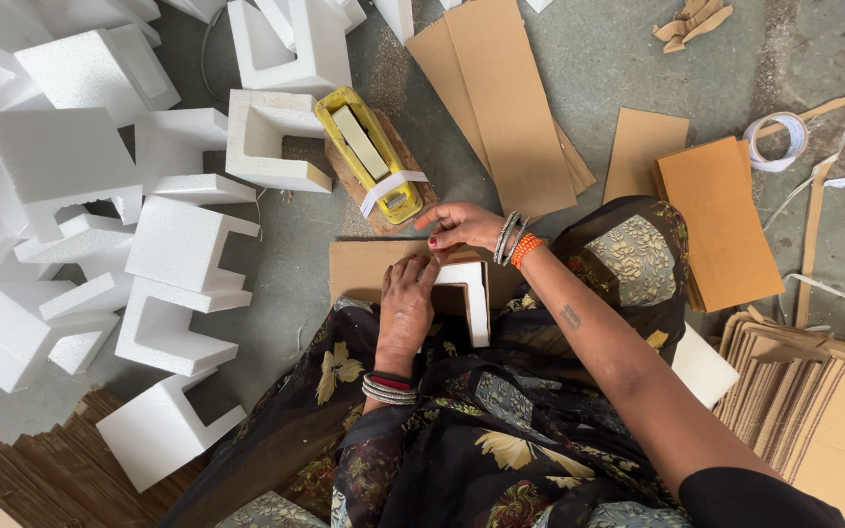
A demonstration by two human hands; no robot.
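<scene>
My left hand [405, 311] lies flat, pressing down on a brown cardboard piece [364, 269] wrapped around a white foam block [473, 298] on my lap. My right hand [462, 227] reaches across just above it, fingertips pinched at the top edge of the cardboard, near a strip of tape. A yellow tape dispenser [372, 152] sits on a small wooden board just beyond my hands, with a white tape end hanging over its front.
Many white foam corner blocks [183, 244] are heaped on the left. Flat cardboard sheets [506, 98] lie ahead, an orange-brown stack [721, 220] and corrugated bundles [823, 411] on the right. A roll of white strap [777, 140] lies far right.
</scene>
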